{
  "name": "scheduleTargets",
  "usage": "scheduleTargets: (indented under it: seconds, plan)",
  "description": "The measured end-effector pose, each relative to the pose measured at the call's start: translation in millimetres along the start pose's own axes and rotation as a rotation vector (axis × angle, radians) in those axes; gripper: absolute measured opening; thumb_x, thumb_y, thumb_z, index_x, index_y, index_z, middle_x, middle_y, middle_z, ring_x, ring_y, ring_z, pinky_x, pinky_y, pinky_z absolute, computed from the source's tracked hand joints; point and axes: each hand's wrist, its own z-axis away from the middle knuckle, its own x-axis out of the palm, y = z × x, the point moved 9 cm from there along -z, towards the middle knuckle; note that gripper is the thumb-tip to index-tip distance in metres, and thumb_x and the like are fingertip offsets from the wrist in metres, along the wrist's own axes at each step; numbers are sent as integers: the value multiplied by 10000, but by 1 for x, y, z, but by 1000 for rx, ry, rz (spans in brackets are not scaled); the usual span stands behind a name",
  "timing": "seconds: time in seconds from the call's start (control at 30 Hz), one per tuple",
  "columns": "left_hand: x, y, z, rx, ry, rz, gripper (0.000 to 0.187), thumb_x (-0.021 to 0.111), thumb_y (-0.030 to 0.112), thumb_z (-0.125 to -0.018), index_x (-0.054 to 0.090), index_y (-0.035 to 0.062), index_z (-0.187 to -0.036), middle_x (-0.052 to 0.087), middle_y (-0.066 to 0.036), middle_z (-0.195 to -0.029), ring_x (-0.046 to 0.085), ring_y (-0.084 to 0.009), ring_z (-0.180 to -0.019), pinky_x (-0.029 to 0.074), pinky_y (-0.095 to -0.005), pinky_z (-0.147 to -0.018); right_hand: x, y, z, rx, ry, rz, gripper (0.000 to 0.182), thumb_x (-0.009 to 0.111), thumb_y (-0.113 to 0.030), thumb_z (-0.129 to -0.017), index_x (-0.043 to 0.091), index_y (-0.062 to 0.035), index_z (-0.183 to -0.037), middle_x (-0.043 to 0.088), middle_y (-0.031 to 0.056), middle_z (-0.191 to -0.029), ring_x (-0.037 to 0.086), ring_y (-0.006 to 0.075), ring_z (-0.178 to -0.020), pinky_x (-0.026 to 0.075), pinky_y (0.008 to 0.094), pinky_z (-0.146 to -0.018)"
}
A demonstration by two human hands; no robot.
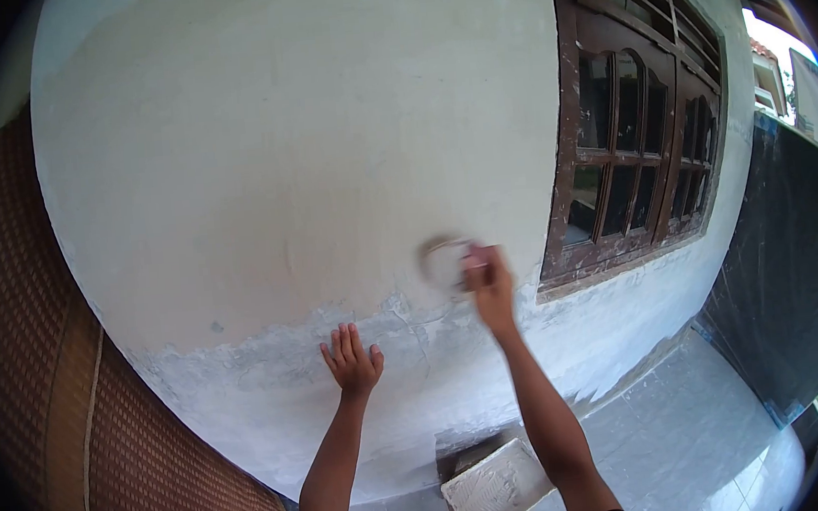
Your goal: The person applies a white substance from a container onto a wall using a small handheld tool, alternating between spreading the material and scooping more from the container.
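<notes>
My left hand (352, 361) lies flat with fingers spread against the wall (325, 166), where the cream upper part meets the rough whitish-grey lower band. Higher and to its right, my right hand (493, 292) is closed around the pinkish handle of what looks like a paint roller (443, 260). Motion smears the tool's pale head, and its exact outline cannot be made out. It is at the wall surface, left of the window. Below on the floor, between my forearms, sits a rectangular tray (499, 484) coated with white paint.
A brown wooden window (639, 132) with glass panes is set in the wall at right. Woven brown panels (156, 458) stand along the left. A dark sheet (775, 265) leans at far right above the grey tiled floor (672, 427).
</notes>
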Motion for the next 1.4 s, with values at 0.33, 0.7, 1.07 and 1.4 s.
scheduleTargets:
  seconds: [0.33,0.7,1.07,1.4]
  plan:
    - [-2,0,1,-33,52,-16,559,438,359,-909,484,-6,-1330,433,-154,-1404,337,-311,-1344,208,-563,-1105,-73,-10,-28,-116,389,-12,204,571,-216,-959,551,-41,-1061,547,-2,-752,530,72,-656,458,238,-557]
    - [-4,0,-1,-25,38,-23,558,449,353,-905,483,-7,-1330,425,-150,-1409,339,-307,-1341,214,-563,-1102,-97,42,1,33,455,13,220,565,-208,-954,574,-31,-1084,600,77,-929,561,152,-835,483,310,-721]
    - [-1,-1,-1,-20,24,-19,551,451,345,-900,495,-12,-1318,438,-160,-1392,352,-315,-1330,225,-567,-1097,-66,93,40,8,366,42,210,564,-212,-961,555,-30,-1065,598,44,-859,564,101,-697,485,264,-602]
    - [3,0,3,16,-10,-8,626,463,324,-888,372,-56,-1377,363,-211,-1424,284,-367,-1350,152,-594,-1109,28,15,50,-119,-70,258,262,592,-226,-926,566,0,-1057,566,170,-874,594,286,-790,476,363,-722]
